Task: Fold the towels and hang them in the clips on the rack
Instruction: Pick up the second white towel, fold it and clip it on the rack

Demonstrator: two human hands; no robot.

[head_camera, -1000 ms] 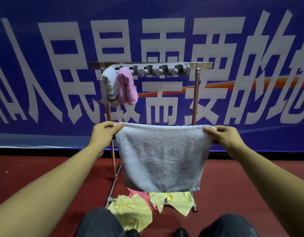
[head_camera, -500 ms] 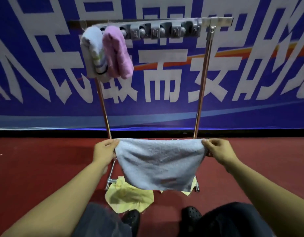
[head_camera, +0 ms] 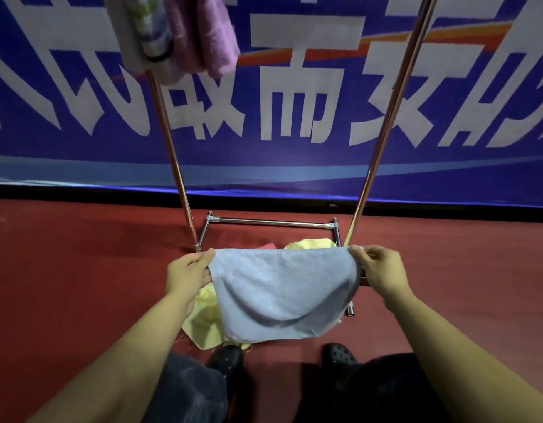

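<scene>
Above rack base (head_camera: pixel 270 221): hands pinch grey towel (head_camera: pixel 279 288) corners, left (head_camera: pixel 187 271), right (head_camera: pixel 378 270).

Support surface: a red floor (head_camera: pixel 81 285). It runs up to a black strip at the foot of a blue banner (head_camera: pixel 264 166) at 12 o'clock. The rack (head_camera: pixel 273 222) stands on the floor at centre on chrome base bars. Yellow cloths (head_camera: pixel 203 325) lie on the floor at the rack base, with a pink cloth (head_camera: pixel 268 246) beside them toward 12 o'clock. Two black shoes (head_camera: pixel 338 355) rest on the floor at 6 o'clock.
</scene>
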